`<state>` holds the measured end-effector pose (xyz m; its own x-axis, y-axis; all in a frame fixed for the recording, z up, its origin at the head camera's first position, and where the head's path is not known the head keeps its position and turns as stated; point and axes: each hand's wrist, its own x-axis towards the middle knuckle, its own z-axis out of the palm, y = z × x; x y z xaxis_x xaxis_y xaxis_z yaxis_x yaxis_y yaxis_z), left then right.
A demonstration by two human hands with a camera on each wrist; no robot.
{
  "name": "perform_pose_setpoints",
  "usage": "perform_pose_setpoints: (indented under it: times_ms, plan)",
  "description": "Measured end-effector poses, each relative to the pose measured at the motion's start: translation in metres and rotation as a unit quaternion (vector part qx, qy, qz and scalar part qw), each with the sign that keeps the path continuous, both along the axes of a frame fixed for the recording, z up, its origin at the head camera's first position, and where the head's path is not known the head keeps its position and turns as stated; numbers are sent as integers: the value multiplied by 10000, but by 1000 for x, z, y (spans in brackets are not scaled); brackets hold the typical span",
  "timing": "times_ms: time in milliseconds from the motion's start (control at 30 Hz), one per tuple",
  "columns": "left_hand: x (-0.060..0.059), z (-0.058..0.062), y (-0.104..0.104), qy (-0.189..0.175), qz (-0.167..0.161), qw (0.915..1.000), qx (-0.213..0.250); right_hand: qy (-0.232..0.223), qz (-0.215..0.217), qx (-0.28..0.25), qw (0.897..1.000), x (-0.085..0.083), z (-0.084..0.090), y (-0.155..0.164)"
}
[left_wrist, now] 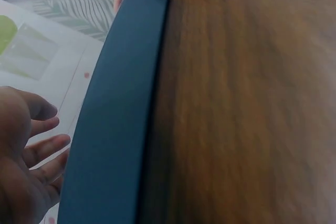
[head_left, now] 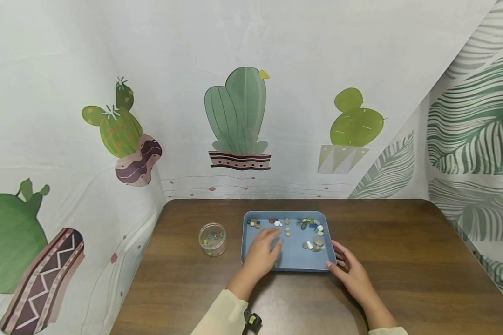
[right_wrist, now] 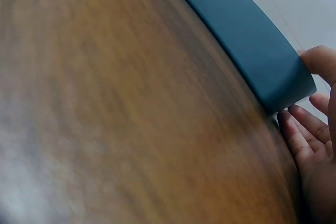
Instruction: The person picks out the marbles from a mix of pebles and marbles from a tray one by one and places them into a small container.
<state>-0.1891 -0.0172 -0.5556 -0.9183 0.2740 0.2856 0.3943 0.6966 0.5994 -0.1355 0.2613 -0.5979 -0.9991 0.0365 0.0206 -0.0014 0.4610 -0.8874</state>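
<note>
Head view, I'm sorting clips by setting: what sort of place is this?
Probably an indoor tabletop workspace, screened off: a wood-look table stands against cactus-printed hangings that look like cloth, and a blue tray with small stones sits on it.

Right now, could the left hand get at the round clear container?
Probably yes: the left hand, over the blue tray, looks free, and only the tray's rim and some tabletop lie between it and the clear container.
</note>
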Motion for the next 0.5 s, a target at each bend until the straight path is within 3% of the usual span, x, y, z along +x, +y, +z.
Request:
perform_pose_setpoints:
  times_ms: [267,500]
  plan:
    - [-15,6,18,312,-319,9979,-463,36,36,-24,10000,0,-1,0]
    - [-28,9,32,-7,-395,9945,-969,87,50,-76,9999,0,-1,0]
